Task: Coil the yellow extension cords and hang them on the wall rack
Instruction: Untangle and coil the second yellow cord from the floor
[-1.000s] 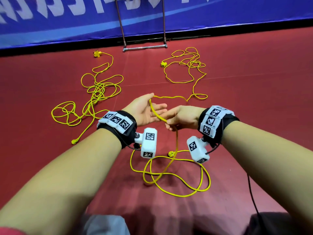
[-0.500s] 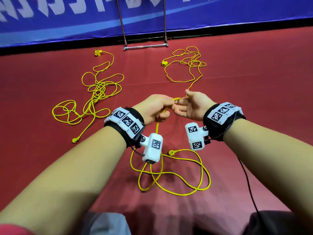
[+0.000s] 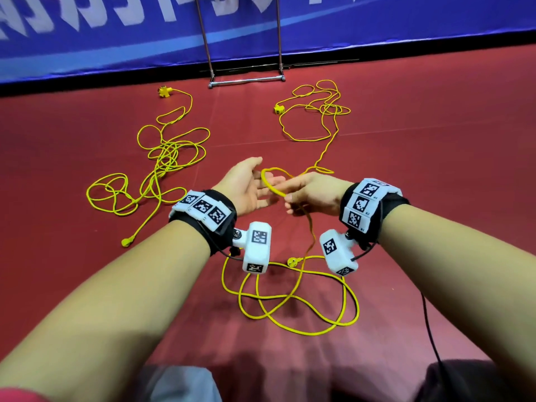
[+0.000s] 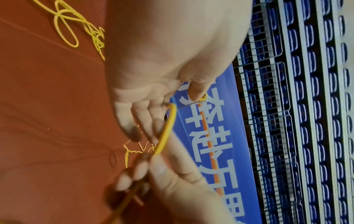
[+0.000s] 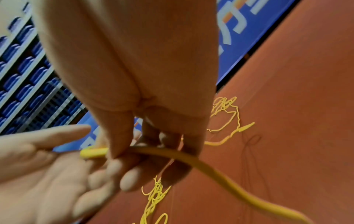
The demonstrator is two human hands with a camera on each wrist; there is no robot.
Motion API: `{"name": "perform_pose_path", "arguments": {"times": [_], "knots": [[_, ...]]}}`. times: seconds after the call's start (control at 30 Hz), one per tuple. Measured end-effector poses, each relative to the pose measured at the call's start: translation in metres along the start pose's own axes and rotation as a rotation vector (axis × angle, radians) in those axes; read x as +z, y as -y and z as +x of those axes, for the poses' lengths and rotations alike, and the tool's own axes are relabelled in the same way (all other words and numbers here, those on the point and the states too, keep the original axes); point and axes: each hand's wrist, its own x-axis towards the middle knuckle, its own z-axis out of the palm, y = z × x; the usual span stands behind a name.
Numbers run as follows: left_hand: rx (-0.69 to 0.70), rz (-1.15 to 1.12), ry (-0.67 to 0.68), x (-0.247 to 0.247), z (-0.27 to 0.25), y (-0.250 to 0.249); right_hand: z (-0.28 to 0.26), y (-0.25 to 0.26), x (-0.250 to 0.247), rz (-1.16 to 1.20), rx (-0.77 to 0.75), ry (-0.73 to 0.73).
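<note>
My left hand (image 3: 251, 188) is held palm up with straight fingers, and a small arc of the yellow cord (image 3: 268, 184) lies across them. My right hand (image 3: 309, 195) pinches that same cord just right of the palm. In the right wrist view my thumb and fingers (image 5: 153, 151) curl round the cord (image 5: 210, 165), beside the open left hand (image 5: 47, 174). In the left wrist view the cord (image 4: 166, 128) rests against the left hand's fingers (image 4: 138, 121). Below the hands the cord drops to loose loops (image 3: 290, 303) and a plug (image 3: 293, 262) on the floor.
The held cord runs away to a loose pile (image 3: 319, 111) with a yellow socket block (image 3: 279, 109). A second tangled yellow cord (image 3: 162, 166) lies at the left, with a plug (image 3: 126, 242) and a socket (image 3: 164, 91). A metal rack's foot (image 3: 246, 81) stands by the blue banner.
The left hand, which gripped the cord half a second ago, has opened palm up. The right hand has taken the cord in a pinch and brought an arc of it over the left fingers.
</note>
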Motion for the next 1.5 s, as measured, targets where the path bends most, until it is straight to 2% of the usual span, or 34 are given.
{"name": "perform_pose_path", "arguments": {"times": [0.1,0.2,0.27,0.43,0.5,0.63,0.73,0.83,0.93,1.0,1.1,1.23,1.43,1.5], "knots": [[0.011,-0.064,-0.038,0.002,0.0,0.002,-0.001,-0.006,0.002,-0.12,0.042,0.125],[0.101,-0.004,-0.096,0.009,0.001,0.007,-0.002,-0.007,0.005,-0.127,0.114,0.119],[0.142,0.092,-0.058,0.012,0.001,0.006,-0.001,-0.004,0.007,-0.036,0.152,0.008],[0.167,0.376,0.157,0.019,-0.008,0.008,0.01,-0.001,-0.011,0.488,0.136,-0.311],[0.153,0.5,0.255,0.02,-0.01,0.013,0.011,0.002,-0.022,0.626,0.142,-0.412],[0.069,0.701,0.378,0.02,-0.008,0.024,0.016,-0.005,-0.033,0.724,0.173,-0.516],[0.013,0.839,0.36,0.019,-0.009,0.029,0.015,-0.007,-0.031,0.669,0.15,-0.581],[0.006,0.912,0.189,0.016,-0.007,0.03,0.003,0.0,-0.025,0.506,0.077,-0.46],[0.036,0.679,-0.031,0.007,0.001,0.025,-0.003,0.001,-0.02,0.299,0.029,-0.289],[0.041,0.488,-0.124,0.0,0.005,0.019,-0.004,-0.002,-0.015,0.2,0.004,-0.2],[0.021,0.299,-0.163,-0.007,0.01,0.014,-0.001,-0.004,-0.006,0.093,-0.021,-0.092],[0.004,0.126,-0.16,-0.01,0.009,0.01,-0.001,-0.002,0.004,-0.169,-0.062,0.019],[-0.012,0.171,-0.172,-0.005,0.007,0.014,-0.006,0.004,0.015,-0.432,-0.022,0.271],[0.012,0.193,-0.164,-0.003,0.006,0.014,-0.006,0.005,0.017,-0.413,0.046,0.276]]}}
